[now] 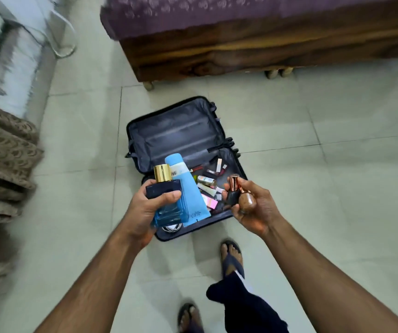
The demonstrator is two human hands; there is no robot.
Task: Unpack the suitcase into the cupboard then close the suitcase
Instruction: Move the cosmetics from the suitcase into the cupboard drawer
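Note:
A small dark suitcase (176, 131) lies open on the tiled floor, its lid half bare. The near half holds several small cosmetics (208, 182) and a white cable (172, 228). My left hand (145, 207) grips a blue perfume bottle (166, 203) with a gold cap, together with a light blue tube (188, 188). My right hand (253, 207) holds two small bottles with copper caps: a dark one (232, 193) and a brown one (247, 203). Both hands are raised above the suitcase. No cupboard is in view.
A wooden bed frame (253, 51) with a purple cover stands beyond the suitcase. A brown patterned cloth (3, 159) hangs at the left, with a blurred pale unit (8, 56) behind it. My feet in sandals (231, 258) stand on the tiles near the suitcase.

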